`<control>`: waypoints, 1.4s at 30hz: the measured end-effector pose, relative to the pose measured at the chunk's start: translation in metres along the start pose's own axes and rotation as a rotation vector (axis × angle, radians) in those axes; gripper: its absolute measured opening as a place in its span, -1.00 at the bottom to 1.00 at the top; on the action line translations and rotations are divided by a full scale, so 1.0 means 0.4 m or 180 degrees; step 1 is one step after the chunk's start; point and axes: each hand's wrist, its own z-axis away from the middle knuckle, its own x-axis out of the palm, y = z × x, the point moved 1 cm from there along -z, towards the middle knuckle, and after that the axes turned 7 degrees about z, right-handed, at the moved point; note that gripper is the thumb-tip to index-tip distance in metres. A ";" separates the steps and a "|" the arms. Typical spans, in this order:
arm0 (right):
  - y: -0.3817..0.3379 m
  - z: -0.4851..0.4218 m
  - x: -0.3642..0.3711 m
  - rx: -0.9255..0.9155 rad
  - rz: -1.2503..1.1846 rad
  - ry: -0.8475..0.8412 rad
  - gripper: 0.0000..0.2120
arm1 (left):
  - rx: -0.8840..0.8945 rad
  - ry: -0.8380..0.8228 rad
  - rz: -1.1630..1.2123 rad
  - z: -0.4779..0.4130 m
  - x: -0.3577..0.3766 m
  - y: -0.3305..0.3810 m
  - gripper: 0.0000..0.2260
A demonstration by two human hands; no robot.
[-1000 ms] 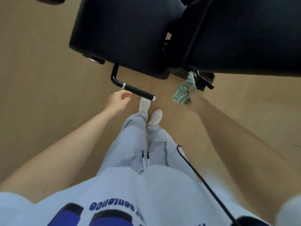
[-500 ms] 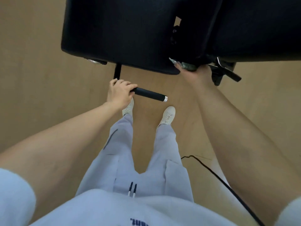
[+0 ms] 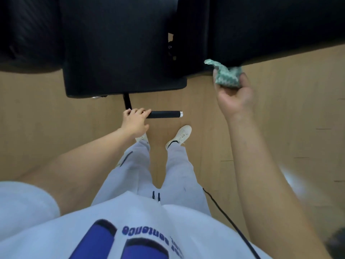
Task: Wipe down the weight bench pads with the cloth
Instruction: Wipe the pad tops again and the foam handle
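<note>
Left hand: fingers wrapped round the handle.
Right hand: clutching bunched cloth just under the pad.

L hand curled round bar, arm extended; R hand raised, gripping cloth.

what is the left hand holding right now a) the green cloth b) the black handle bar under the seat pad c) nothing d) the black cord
b: the left hand grips the black handle bar below the seat pad, while the right hand holds the green cloth.
</note>
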 end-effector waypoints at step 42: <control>0.387 -0.186 -0.131 -0.0818 0.5825 -0.2185 -0.54 | -0.1359 -0.0282 0.3907 -0.052 -0.145 0.009 -0.64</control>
